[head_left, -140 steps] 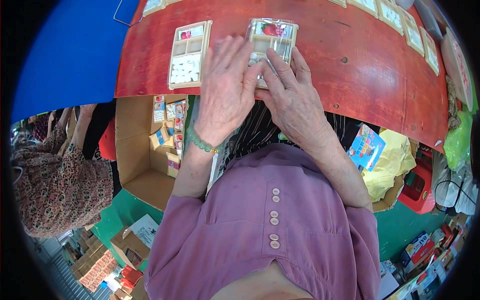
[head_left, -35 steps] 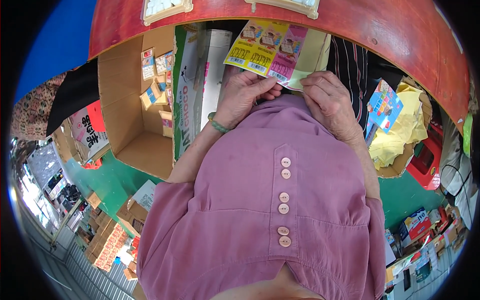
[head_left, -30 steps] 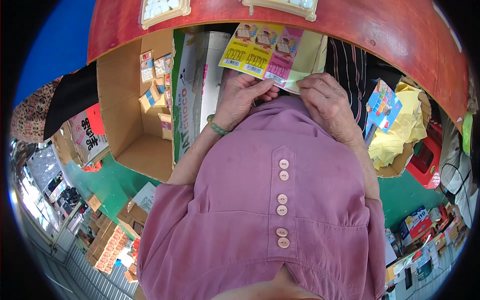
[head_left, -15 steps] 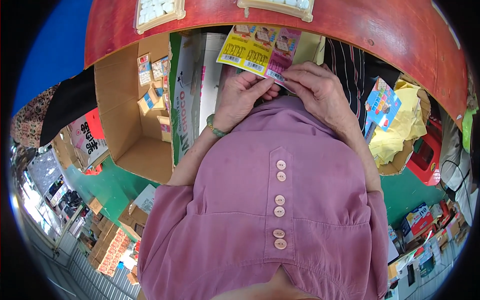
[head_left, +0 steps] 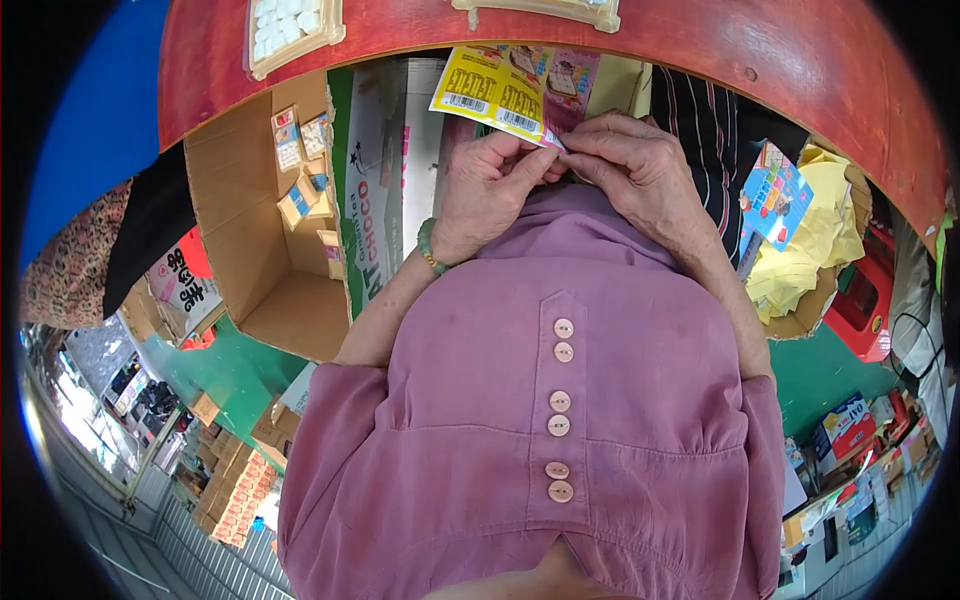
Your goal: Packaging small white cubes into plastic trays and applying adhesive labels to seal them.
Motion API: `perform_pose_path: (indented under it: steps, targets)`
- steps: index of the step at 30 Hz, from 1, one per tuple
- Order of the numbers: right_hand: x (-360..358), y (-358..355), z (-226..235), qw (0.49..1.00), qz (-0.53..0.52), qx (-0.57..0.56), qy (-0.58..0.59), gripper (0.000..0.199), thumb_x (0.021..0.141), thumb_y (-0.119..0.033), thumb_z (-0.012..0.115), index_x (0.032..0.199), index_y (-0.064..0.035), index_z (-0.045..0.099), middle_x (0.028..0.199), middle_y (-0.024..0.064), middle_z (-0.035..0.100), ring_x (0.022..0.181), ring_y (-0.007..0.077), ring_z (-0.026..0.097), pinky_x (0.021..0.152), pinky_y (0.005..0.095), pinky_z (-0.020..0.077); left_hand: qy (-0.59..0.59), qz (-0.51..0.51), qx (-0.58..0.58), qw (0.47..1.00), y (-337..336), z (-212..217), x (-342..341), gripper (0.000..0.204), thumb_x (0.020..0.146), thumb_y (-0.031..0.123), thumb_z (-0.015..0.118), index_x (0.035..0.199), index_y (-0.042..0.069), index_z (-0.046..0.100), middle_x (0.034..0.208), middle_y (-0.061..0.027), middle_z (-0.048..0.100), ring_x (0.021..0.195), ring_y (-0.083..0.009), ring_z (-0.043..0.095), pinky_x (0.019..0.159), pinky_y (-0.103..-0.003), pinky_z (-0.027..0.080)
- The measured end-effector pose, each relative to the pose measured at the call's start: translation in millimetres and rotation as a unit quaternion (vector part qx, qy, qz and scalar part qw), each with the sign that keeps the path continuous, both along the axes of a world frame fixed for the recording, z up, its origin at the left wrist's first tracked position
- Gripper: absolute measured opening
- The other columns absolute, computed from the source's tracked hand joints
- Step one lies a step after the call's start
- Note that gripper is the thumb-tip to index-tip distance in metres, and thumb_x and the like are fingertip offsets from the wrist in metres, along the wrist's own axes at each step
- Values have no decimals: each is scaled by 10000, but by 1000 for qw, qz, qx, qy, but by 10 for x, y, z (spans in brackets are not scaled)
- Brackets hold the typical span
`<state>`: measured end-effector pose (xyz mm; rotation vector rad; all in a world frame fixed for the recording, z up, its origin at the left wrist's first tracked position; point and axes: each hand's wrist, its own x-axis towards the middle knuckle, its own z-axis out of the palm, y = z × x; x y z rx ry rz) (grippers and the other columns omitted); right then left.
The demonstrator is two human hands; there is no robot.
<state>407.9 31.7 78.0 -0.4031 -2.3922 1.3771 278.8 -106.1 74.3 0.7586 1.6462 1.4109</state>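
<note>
A printed card sheet (head_left: 496,85), yellow on the left and pink on the right, with barcodes along its lower edge, is between my hands under the table edge. My left hand (head_left: 493,185), a green bead bracelet (head_left: 430,250) at its wrist, pinches the sheet's lower edge. Right beside it, my right hand (head_left: 632,165) grips the lower right part with thumb and fingers. The sheet bends where the fingertips meet. Part of its pink side is hidden by my hands and the table edge.
The red table (head_left: 690,40) curves across the top, bearing a clear tray of white pieces (head_left: 290,30). To my left stands an open cardboard box (head_left: 235,200) holding several small packs (head_left: 298,200). At right, a box holds crumpled yellow paper (head_left: 810,240) and a blue printed card (head_left: 777,195).
The sheet's lower edge has bent more at my fingertips, and its pink part has folded back. Both hands keep hold, the right one slightly lower. The whole view has shifted slightly.
</note>
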Motion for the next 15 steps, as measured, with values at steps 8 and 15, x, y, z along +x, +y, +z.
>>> perform_pose_path:
  steps: [8,15]
  targets:
    - [-57,97,-41,1000,19,3,-6,131,785,-49,674,909,-7,689,820,89,667,802,222,655,729,305,490,61,-12,-16,998,63,-13,-38,113,892,46,584,951,-27,647,782,-83,689,723,-121,668,656,-240,544]
    - [-115,139,14,995,24,94,-7,97,790,-42,657,885,-24,656,794,102,638,767,247,632,722,347,465,105,-31,-39,993,130,10,-102,111,872,39,589,944,-23,646,777,-102,690,715,-140,677,644,-246,544]
